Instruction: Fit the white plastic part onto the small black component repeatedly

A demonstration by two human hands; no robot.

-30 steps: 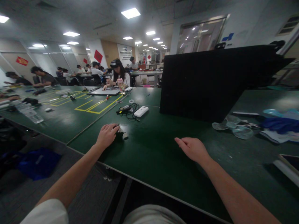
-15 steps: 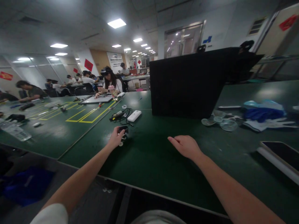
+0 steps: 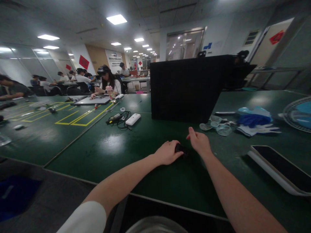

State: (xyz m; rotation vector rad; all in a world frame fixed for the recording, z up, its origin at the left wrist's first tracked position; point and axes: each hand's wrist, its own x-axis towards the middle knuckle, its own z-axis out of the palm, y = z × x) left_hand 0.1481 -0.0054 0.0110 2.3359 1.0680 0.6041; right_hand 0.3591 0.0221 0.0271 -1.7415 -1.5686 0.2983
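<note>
My left hand (image 3: 169, 152) is closed around a small black object (image 3: 179, 148) just above the green tabletop, in the middle near the front. Fingers and shadow hide most of that object, so its kind is unclear. Close by on the right is my right hand (image 3: 199, 140), its thumb pointing up and its other fingers curled in. Nothing shows in its grasp. A narrow gap separates it from the black object. Behind both hands stands a large black box-like panel (image 3: 182, 90).
Left of the panel lie a white power bank (image 3: 133, 119) and tangled black cables (image 3: 119, 119). To the right are clear plastic cups (image 3: 222, 129), blue-and-white gloves (image 3: 255, 121), a dark-topped white tray (image 3: 279, 165) and a round rack (image 3: 289, 113). A person (image 3: 108, 81) sits across the table.
My left hand has carried the small black object rightward, close to my right hand. Pale round parts showed under it earlier. My right hand has turned thumb-up. The view has swung right.
</note>
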